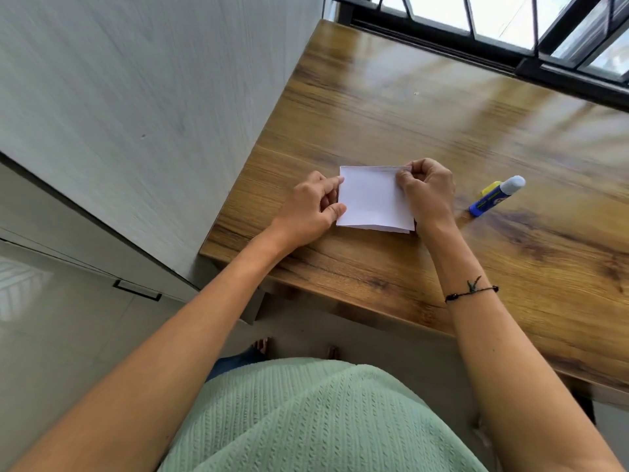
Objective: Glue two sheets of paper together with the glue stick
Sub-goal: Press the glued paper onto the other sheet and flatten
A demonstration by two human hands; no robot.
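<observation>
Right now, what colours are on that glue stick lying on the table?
In the head view, the glue stick has a blue body with yellow markings and a white cap.

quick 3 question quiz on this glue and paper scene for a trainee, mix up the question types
1. True or false: the glue stick is held in the right hand.
2. Multiple choice: where does the glue stick lie? A) on the paper B) on the table to the right of the paper C) on the floor
3. Short answer: which edges of the white paper do the two hands pinch?

Key
1. False: it lies alone on the wooden table.
2. B
3. The left hand pinches the left edge, the right hand the upper right corner.
</observation>
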